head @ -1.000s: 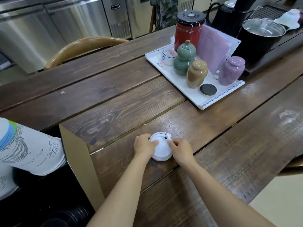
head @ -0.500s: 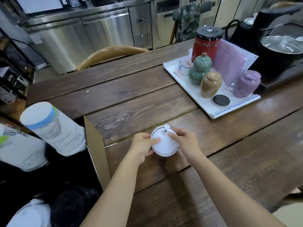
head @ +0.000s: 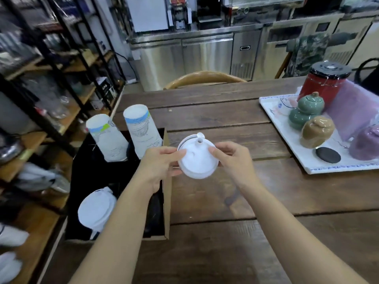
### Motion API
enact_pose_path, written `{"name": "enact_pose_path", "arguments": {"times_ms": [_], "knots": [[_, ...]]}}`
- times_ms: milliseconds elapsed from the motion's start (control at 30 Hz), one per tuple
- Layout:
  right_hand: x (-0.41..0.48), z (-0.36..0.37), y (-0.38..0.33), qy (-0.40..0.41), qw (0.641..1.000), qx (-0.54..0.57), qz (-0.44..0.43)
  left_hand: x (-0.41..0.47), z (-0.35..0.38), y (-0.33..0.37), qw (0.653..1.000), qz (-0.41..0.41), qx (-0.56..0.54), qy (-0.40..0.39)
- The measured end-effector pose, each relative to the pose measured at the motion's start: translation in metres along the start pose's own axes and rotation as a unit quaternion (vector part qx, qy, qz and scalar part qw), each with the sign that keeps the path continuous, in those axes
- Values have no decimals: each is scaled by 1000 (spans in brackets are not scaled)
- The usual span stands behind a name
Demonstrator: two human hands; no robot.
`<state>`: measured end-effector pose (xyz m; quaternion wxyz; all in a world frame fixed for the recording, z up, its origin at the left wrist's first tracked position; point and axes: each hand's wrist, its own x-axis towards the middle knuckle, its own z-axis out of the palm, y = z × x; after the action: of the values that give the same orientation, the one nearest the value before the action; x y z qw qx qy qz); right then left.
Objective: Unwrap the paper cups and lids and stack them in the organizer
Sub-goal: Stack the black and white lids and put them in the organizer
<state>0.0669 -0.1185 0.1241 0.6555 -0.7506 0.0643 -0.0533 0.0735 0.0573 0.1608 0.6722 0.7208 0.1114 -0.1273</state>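
- white lids sit pinched between left hand and right hand, each grip holding an edge, above the surface.
- organizer lies at 8 o'clock; a loose pinch could fan the lids apart.

Purple jar cut off right, shelving blurred
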Motion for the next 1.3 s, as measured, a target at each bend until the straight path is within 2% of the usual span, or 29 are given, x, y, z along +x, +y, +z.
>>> {"name": "enact_pose_path", "arguments": {"times_ms": [300, 533, 733, 867, 967, 1133, 1300], "knots": [[-18, 99, -34, -82, 996, -38, -16, -38, -105, -1, 992, 48, -1, 120], [-31, 182, -44, -170, 982, -87, 1, -41, -190, -18, 985, 19, 4, 169], [-34, 227, -37, -228, 956, -184, 6, -30, -233, -43, 984, -23, 21, 178], [-33, 242, -32, -261, 928, -266, 22, -25, -245, -63, 986, -55, 28, 158], [-35, 248, -29, -288, 894, -343, 15, -21, -247, -78, 986, -81, 40, 140], [-37, 260, -20, -316, 847, -428, 11, -17, -247, -97, 982, -91, 71, 152], [-37, 264, -9, -314, 827, -466, -19, -17, -244, -106, 980, -89, 58, 167]]}}
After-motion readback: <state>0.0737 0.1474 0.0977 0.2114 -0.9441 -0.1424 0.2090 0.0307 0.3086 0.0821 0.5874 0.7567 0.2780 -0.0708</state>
